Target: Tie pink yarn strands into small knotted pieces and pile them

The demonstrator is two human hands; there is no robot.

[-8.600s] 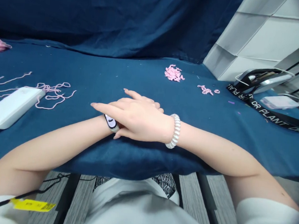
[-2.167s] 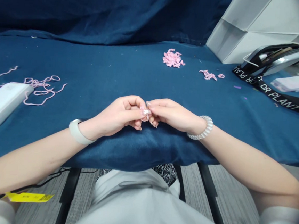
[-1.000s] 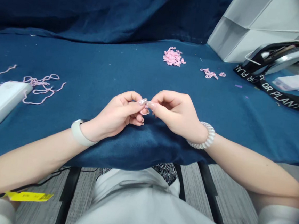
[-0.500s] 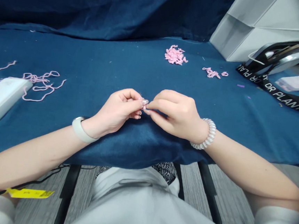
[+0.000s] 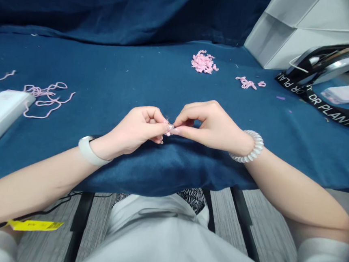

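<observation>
My left hand (image 5: 138,130) pinches a tiny pink piece of yarn (image 5: 167,133) between thumb and forefinger, near the front edge of the blue cloth. Thumb and forefinger of my right hand (image 5: 211,126) are pressed together at the same spot, fingertips touching those of my left hand. Most of the pink piece is covered by the fingertips. Farther back lies a heap of pink yarn pieces (image 5: 204,63), with a few looser pink strands (image 5: 246,83) to its right.
Pale pink yarn (image 5: 51,95) lies in loose loops at the left, beside a white box-shaped device (image 5: 3,116). White boxes (image 5: 280,44) stand at the back right, near a black lettered strap (image 5: 325,112) and a black case (image 5: 323,64). A yellow tag (image 5: 36,225) hangs on a black cable.
My right hand has turned, its wrist moving slightly up and right, and its thumb now meets the forefinger at the pink piece. A bit more pink shows below the fingertips.
</observation>
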